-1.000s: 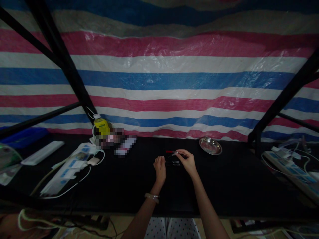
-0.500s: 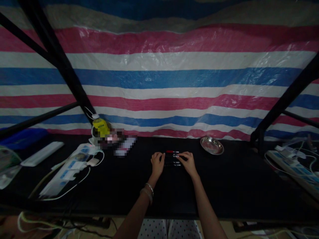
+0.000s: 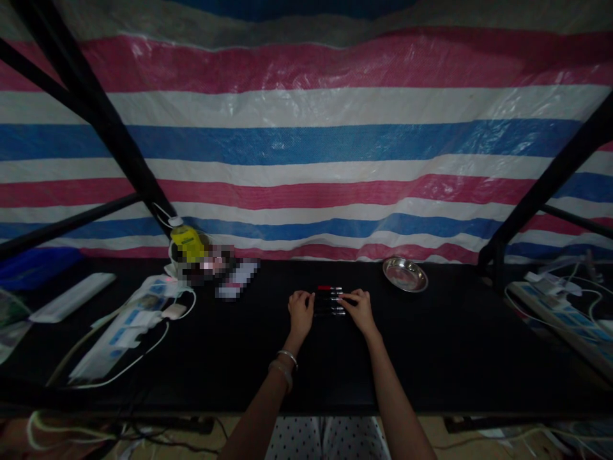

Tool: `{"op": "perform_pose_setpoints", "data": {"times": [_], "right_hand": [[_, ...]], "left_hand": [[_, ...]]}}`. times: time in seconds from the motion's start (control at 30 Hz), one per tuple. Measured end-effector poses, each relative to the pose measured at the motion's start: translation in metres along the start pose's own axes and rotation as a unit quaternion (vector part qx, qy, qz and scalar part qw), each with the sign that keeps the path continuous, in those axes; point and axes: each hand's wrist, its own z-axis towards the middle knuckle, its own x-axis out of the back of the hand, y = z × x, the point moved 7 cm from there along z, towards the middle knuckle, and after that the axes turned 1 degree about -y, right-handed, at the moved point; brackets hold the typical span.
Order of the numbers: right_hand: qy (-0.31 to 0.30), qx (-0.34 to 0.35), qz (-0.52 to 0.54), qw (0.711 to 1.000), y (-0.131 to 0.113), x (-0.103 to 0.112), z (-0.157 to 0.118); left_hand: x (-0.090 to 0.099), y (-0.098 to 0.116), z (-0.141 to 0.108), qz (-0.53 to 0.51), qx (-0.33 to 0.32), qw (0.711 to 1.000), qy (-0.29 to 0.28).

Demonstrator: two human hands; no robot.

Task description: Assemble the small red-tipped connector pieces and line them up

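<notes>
Several pens lie side by side in a short stack of rows on the black table, their shiny ends toward the right. Farthest from me is a red pen (image 3: 329,288); the nearer ones, such as this black pen (image 3: 330,314), are dark and hard to separate from the tabletop. My left hand (image 3: 301,314), with two bangles on its wrist, has its fingers bent and closed at the left ends of the black pens. At the right end, my right hand (image 3: 359,310) pinches a black pen in the middle rows between thumb and forefinger.
A round metal dish (image 3: 405,275) stands at the back right. Farther left are a phone-like pixelated object (image 3: 238,279), a yellow bottle (image 3: 188,243) and a power strip (image 3: 117,329) with cables. Another power strip (image 3: 560,319) lies at the right. Black frame posts rise on both sides.
The view has shifted slightly. Both hands stay at the pens' two ends, with only small finger movement; the black pens' shiny tips now show more evenly spaced below the red one.
</notes>
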Motion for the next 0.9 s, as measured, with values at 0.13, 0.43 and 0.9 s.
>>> {"op": "perform_pose_setpoints", "data": {"times": [0.13, 0.43, 0.9], "right_hand": [[-0.003, 0.0, -0.012, 1.0, 0.003, -0.001, 0.0], [-0.019, 0.002, -0.053, 0.998, 0.006, -0.002, -0.003], [0.141, 0.02, -0.012, 0.99, -0.017, 0.045, -0.014]], "left_hand": [[0.0, 0.004, -0.001, 0.03, -0.001, 1.0, -0.005], [0.004, 0.01, -0.003, 0.041, -0.01, 0.999, 0.005], [0.005, 0.005, -0.001, -0.011, -0.009, 1.0, 0.023]]}}
